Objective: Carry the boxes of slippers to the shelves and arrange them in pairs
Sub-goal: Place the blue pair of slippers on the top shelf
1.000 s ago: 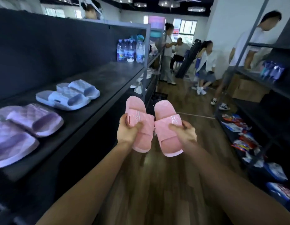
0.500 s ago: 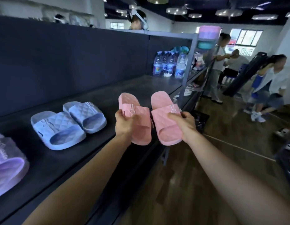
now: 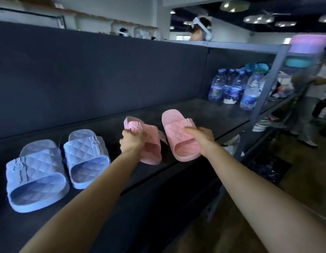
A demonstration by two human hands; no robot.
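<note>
Mid-frame, the left grip clutches one pink slipper and the right grip clutches the other pink slipper at the dark shelf, right of the blue pair.

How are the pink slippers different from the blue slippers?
The pink slippers are pink; the blue slippers are light blue. The pink slippers are being held, one in the left hand and one in the right hand; the blue slippers lie untouched on the shelf. The pink slippers are to the right of the blue slippers. Both pairs have the same quilted diamond pattern and slide shape.
</note>
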